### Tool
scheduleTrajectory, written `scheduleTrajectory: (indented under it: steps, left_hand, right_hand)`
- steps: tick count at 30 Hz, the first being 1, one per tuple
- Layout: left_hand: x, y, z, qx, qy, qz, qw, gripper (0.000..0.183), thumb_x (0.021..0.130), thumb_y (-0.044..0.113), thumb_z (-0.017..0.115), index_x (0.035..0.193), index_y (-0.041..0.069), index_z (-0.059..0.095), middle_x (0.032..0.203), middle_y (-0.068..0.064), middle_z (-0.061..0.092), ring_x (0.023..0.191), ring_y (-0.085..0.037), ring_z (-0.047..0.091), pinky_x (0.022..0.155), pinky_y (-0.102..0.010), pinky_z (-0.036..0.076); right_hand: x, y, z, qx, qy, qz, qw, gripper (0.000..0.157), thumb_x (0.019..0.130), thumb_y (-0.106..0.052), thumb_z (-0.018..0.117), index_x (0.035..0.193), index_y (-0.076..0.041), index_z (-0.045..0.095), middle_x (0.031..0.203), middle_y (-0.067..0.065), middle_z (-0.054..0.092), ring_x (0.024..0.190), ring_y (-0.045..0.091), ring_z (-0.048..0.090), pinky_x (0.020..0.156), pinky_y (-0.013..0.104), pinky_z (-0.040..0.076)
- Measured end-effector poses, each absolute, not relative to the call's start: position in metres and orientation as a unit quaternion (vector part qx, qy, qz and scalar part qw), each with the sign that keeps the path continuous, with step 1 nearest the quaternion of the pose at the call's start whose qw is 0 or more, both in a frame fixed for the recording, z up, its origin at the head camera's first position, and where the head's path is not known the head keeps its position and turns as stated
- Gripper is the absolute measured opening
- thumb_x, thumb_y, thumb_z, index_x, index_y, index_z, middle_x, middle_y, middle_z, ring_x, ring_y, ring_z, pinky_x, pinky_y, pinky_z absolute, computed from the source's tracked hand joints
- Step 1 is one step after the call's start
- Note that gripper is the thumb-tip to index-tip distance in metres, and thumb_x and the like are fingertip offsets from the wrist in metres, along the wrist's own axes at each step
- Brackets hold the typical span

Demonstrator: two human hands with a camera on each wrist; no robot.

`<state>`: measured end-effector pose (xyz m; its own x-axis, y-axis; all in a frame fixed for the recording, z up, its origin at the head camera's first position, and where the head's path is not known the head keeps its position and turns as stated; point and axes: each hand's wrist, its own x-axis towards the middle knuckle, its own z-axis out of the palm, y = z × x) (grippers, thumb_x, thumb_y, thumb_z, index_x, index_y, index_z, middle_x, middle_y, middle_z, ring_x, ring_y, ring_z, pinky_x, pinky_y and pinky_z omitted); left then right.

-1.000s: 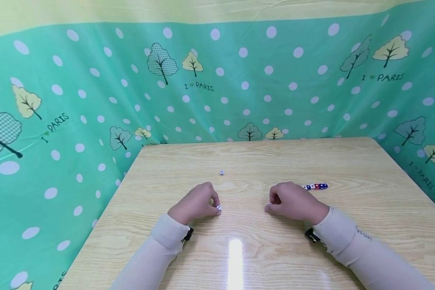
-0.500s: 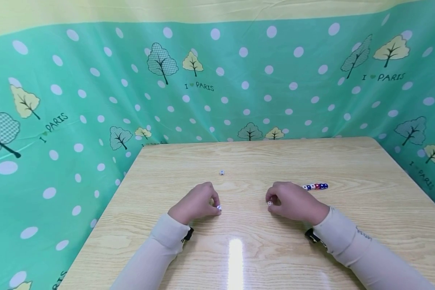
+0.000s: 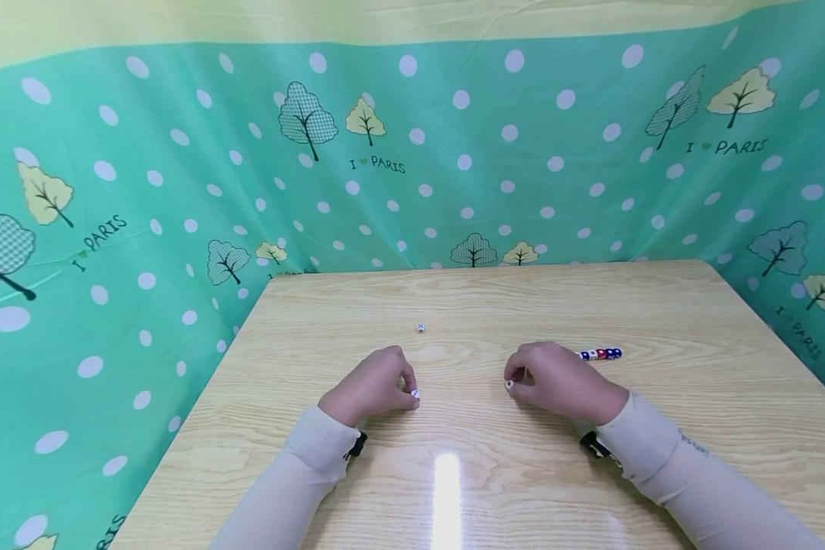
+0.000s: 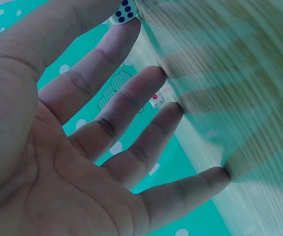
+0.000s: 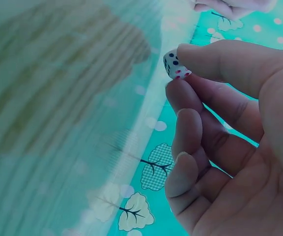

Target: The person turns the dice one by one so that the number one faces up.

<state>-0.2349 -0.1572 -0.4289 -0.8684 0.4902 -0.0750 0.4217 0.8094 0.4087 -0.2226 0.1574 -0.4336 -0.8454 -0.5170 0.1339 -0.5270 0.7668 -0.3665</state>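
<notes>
My left hand (image 3: 378, 386) pinches a white die (image 4: 124, 12) with dark pips between thumb and index finger, low over the wooden table. Its other fingers spread out, fingertips right at the wood in the left wrist view. To the right, my right hand (image 3: 557, 380) holds another white die (image 5: 177, 64), showing black pips on one face and red on another. Thumb and fingertips grip that one, while the remaining fingers curl loosely. A third white die (image 3: 421, 328) lies on the table beyond my left hand.
Just past the right hand, a row of white, blue and red dice (image 3: 600, 354) lies on the wooden table (image 3: 357, 305), its left end partly hidden by the hand. A green dotted curtain (image 3: 385, 191) hangs behind the table and along its sides.
The die in my right fingers has turned, showing a different face from half a second ago. That hand shifted very slightly; my left hand and its die stay put.
</notes>
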Motion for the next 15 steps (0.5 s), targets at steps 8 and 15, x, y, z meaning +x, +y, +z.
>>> scheduleTrajectory:
  steps: [8,15]
  left_hand:
    - [-0.2357,-0.1581,-0.4308,0.239,0.947,0.195,0.089,0.021,0.08,0.019,0.089,0.069,0.022,0.072,0.094,-0.001,0.06,0.079,-0.017,0.052,0.076,-0.034,0.045]
    - [-0.2369,-0.1585,-0.4321,0.241,0.947,0.195,0.087,0.021,0.08,0.02,0.09,0.068,0.023,0.072,0.094,0.0,0.06,0.08,-0.017,0.051,0.076,-0.034,0.045]
  right_hand:
    - [-0.2249,0.1605,-0.4334,0.264,-0.929,0.258,-0.035,0.01,0.088,-0.015,0.082,0.091,-0.022,0.076,0.089,-0.013,0.068,0.083,0.007,0.062,0.077,0.032,0.055]
    - [-0.2279,0.1644,-0.4377,0.256,-0.927,0.269,-0.055,0.011,0.087,-0.019,0.084,0.09,-0.026,0.077,0.094,-0.007,0.066,0.087,0.015,0.062,0.077,0.032,0.052]
